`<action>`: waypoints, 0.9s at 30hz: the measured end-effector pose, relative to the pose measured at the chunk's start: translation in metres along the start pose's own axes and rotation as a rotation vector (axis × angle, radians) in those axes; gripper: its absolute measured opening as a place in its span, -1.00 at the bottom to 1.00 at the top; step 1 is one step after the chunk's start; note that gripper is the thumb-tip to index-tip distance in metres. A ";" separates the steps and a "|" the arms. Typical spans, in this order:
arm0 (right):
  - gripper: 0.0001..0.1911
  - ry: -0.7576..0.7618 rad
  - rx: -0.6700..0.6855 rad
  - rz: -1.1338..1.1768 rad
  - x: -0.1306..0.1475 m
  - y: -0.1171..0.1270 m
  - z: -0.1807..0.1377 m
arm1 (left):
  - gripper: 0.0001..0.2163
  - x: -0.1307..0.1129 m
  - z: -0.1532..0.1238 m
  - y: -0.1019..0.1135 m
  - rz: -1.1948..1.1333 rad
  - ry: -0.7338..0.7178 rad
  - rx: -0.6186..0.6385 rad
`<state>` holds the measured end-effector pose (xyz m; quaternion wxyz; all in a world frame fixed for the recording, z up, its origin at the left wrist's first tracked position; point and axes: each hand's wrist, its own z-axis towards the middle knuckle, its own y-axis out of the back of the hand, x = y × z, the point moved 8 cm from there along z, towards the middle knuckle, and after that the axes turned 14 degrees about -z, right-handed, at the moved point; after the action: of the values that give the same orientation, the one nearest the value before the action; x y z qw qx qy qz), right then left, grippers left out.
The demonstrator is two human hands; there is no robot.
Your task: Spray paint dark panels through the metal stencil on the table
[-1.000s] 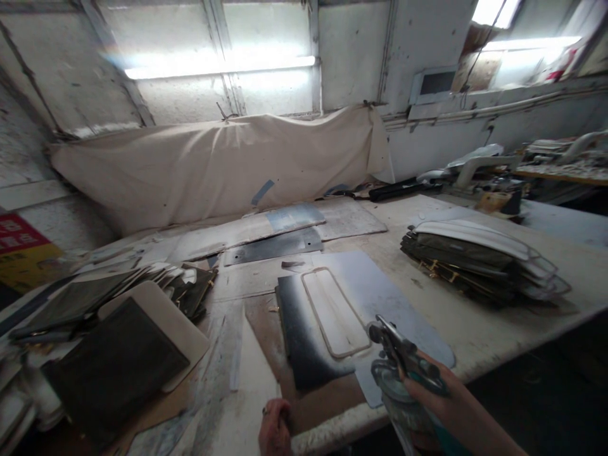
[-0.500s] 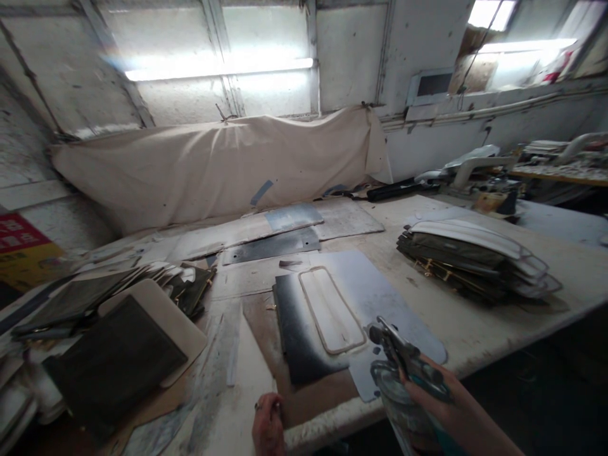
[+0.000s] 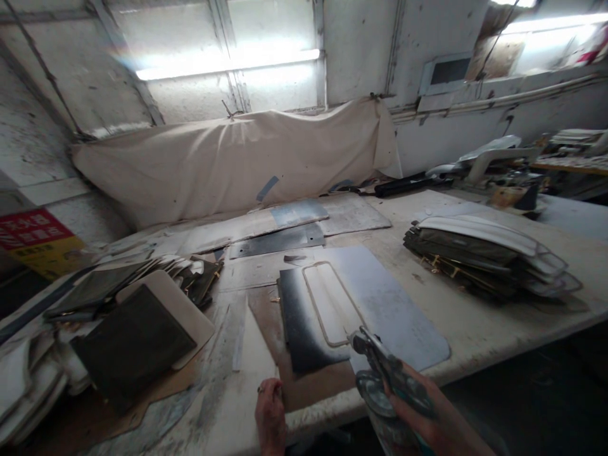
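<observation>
Right hand point(image 3: 420, 415): fingers wrapped fully around the grip of a metal spray gun point(image 3: 380, 367). The cup hangs below the hand and the nozzle points up and away, toward the work. Whether a finger presses the trigger cannot be told.

Left hand point(image 3: 270, 415): rests on the near edge of the table point(image 3: 475, 323), fingers loosely bent, nothing in them. A ring shows on one finger.

Just beyond the right fingers' nozzle lies a pale rounded-rectangle panel point(image 3: 327, 304) with a tan border. It lies flat, overlapping a dark sheet point(image 3: 297, 329) on its left and a blue-grey sheet point(image 3: 394, 304) on its right.

Well to the right of the right fingers: a stack of dark and white pieces point(image 3: 489, 253). Left of the left fingers: a loose pile of dark and cream pieces point(image 3: 137, 316). Far behind: a beige cloth point(image 3: 237, 158) draped along the wall.
</observation>
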<state>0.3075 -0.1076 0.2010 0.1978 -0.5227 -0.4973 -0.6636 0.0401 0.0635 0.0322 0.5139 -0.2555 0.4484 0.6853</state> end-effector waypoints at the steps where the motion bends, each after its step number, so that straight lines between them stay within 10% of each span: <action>1: -0.74 -0.017 -0.004 0.001 -0.002 0.000 -0.001 | -0.77 -0.001 0.000 0.000 0.005 0.002 0.000; 19: -0.73 -0.050 -0.075 -0.070 -0.061 0.027 -0.008 | -0.78 0.005 -0.004 0.006 -0.021 0.044 0.002; 27: -0.88 0.041 -0.024 -0.126 -0.024 0.009 -0.006 | -0.79 0.012 -0.007 0.009 -0.049 0.058 0.004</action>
<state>0.3205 -0.1231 0.1835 0.1596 -0.4790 -0.5170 -0.6912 0.0268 0.0626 0.0225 0.5179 -0.2853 0.4579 0.6639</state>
